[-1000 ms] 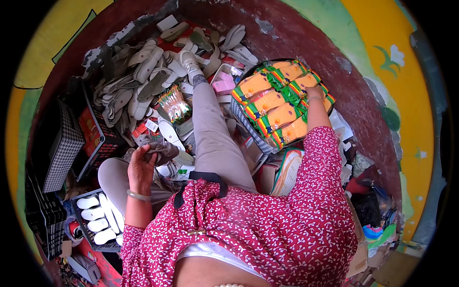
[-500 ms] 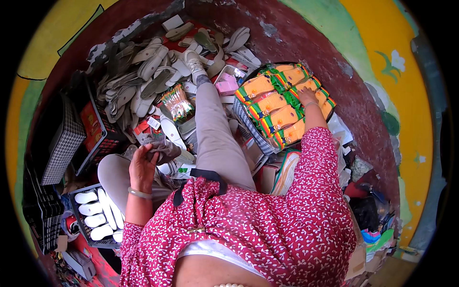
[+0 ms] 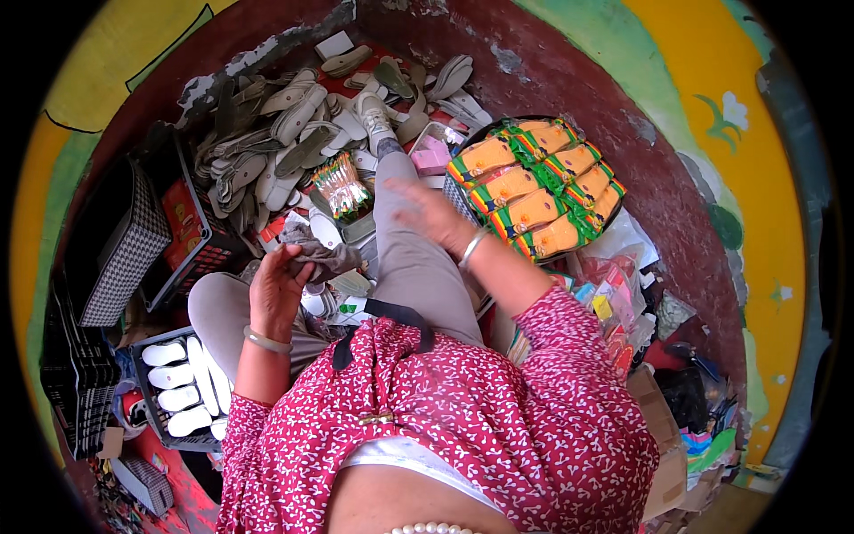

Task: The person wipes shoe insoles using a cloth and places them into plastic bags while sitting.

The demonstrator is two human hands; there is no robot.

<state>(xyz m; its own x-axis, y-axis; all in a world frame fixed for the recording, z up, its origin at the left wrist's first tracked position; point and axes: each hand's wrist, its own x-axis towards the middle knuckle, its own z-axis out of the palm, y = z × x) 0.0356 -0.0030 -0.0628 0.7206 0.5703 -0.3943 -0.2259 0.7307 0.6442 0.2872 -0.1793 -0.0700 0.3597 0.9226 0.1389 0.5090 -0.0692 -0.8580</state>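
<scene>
Bunched in my left hand is a grey cloth, held with the fingers curled around its near side. My right hand hangs over my outstretched right leg, smeared by motion; its fingers look stretched and apart, and nothing shows in them. To the right of that hand stands a basket heaped with rows of orange packets in green, red and yellow wrappers. Just beyond the cloth, a bundle of thin sticks or tubes in clear wrap rests in a green tray.
A large pile of grey and white shoe soles spreads at the far left. White soles fill a dark crate at near left, by more crates. A pink block lies beside the basket. Plastic bags and cardboard crowd the right.
My right hand has left the orange packets and swung left over my leg. My left hand, still holding the grey cloth, has shifted slightly right and the cloth looks more spread out.
</scene>
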